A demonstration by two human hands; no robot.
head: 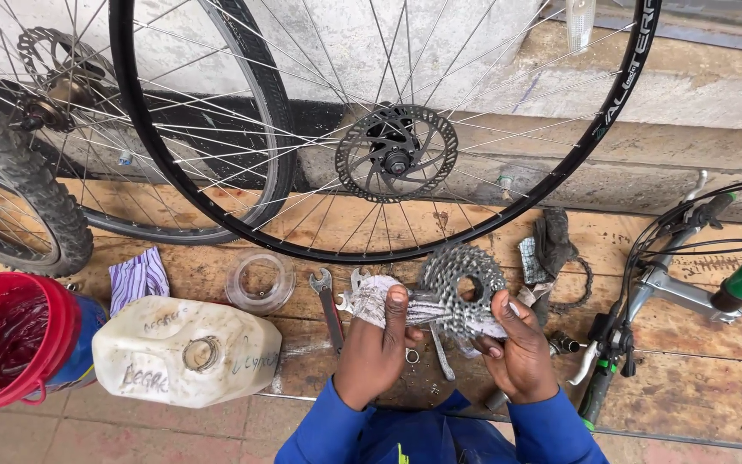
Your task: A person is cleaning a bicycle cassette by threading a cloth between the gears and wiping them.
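1. Blue sleeves [345,430] sit nearest; above them the left hand [377,344] grips a pale rag [373,296].
2. Right hand [517,348] pinches the rag's other end, which seems threaded through the cassette [461,288], pulled taut between both hands as if for wiping.
3. Left of the left hand lies a white jug [186,351] with dark handwriting, beside a red bucket [10,339].
4. Beyond both hands stands a spoked wheel [392,155].

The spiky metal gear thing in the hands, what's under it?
Under the gear cluster a pale rag is pulled through by the left hand and right hand. Below lie the wooden board and a spanner. Whatever sits directly beneath is hidden.
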